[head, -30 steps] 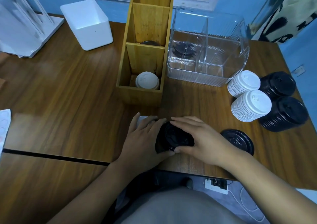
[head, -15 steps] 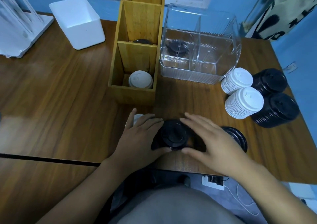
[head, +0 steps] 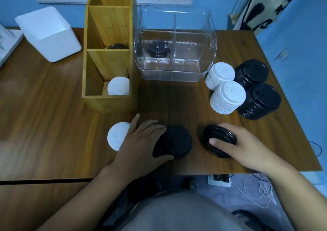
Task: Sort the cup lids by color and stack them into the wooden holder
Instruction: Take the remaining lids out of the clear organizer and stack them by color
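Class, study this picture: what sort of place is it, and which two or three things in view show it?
Probably a home room or small office: a wooden table against a blue wall, a power strip and loose cables on the floor, lid stacks near a wooden holder.

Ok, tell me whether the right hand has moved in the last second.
Yes. The right hand has moved right, farther from the wooden holder, off the black lid stack that the left hand grips, and now holds a separate black lid.
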`<state>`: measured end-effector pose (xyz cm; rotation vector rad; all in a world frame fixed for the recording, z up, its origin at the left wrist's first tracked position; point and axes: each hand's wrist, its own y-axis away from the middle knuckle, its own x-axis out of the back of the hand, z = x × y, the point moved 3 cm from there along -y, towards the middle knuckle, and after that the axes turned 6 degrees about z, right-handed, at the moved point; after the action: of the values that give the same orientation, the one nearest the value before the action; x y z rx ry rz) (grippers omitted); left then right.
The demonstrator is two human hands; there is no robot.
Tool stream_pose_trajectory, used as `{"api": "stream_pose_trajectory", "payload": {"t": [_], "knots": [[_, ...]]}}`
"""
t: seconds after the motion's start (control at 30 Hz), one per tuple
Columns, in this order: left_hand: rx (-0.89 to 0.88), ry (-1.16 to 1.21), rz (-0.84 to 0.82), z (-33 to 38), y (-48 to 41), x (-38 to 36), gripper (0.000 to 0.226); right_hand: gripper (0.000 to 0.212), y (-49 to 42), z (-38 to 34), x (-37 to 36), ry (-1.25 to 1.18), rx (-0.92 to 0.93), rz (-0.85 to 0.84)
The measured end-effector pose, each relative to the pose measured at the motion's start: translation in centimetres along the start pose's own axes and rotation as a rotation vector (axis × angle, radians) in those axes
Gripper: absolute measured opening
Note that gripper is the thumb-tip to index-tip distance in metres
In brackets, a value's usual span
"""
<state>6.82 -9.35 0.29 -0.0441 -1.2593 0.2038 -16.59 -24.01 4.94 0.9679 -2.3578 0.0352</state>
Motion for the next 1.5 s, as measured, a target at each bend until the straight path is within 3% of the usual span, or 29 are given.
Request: {"api": "stream_pose_trajectory", "payload": {"t": [0.1,0.2,0.37,0.47,0.53,0.6,0.7,0.8,0.87,0.93,1.03,1.2,1.5], "knots": [[0.01,0.002,0.0,0.1,0.1,0.0,0.083,0.013,-1.5,1.5,0.5,-0.046,-0.092,-0.016],[0.02,0.001,0.005,0.4,0.1,0.0,0.083,0.021,-2.4,2.4,0.6,0.059,-0.091,0.006],[0.031,0.013,0.008,0.9,0.1,-0.1,0.083,0.061,-1.9,2.6,0.2,0.591,0.122,0.154],[0.04,0.022,0.01,1.0,0.1,-0.2,0.082,0.055,-1.0,2.6,0.4,0.608,0.273,0.206],[0.048,0.028,0.007,1.1,0.1,-0.1,0.082,0.052,-0.6,2.5,0.6,0.44,0.361,0.103],[0.052,0.031,0.002,1.1,0.1,-0.2,0.083,0.071,-0.4,2.5,0.6,0.323,0.356,-0.152],[0.046,0.032,0.001,1.3,0.0,-0.2,0.083,0.08,-0.6,3.5,0.7,0.495,0.378,-0.329],[0.051,0.043,0.015,1.5,-0.1,-0.4,0.083,0.073,-0.7,3.4,0.8,0.732,0.379,-0.106],[0.058,0.055,0.027,1.8,-0.1,-0.4,0.082,0.084,-0.5,2.8,0.5,0.836,0.312,0.067],[0.061,0.064,0.044,2.0,-0.1,-0.6,0.082,0.089,0.0,3.2,0.0,0.786,0.321,0.087],[0.067,0.075,0.065,2.0,0.1,-0.9,0.082,0.085,0.4,4.3,-0.2,0.653,0.377,-0.01],[0.069,0.106,0.108,2.0,0.1,-1.4,0.079,0.078,0.0,1.9,0.3,0.377,0.392,0.164],[0.092,0.172,0.099,2.3,0.3,-1.7,0.083,0.078,-2.0,-0.3,-6.0,0.479,0.418,-0.046]]}}
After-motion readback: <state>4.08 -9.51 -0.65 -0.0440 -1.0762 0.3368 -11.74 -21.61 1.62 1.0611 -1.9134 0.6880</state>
